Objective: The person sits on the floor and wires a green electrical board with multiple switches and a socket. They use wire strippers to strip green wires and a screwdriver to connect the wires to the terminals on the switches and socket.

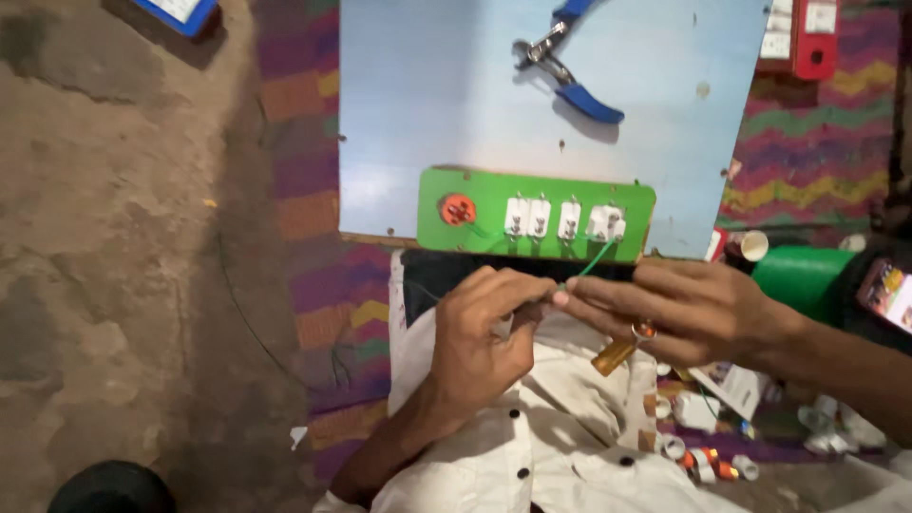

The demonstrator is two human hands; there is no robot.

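Note:
My left hand (480,328) and my right hand (679,309) meet just below a green panel (432,204) with several white switch backs and an orange round fitting (457,209). Between the fingertips of both hands runs a thin green wire (596,256) that leads up to the rightmost white switch (605,224). My right hand also holds a tool with a translucent amber handle (616,355) under its palm. The panel leans on a pale blue board (427,85).
Blue-handled pliers (565,66) lie on the board's upper part. A red and white box (803,33) sits at top right, a green roll (803,275) at right. Small tape rolls and parts (708,464) lie on the striped mat (309,171). Bare concrete floor (104,218) at left.

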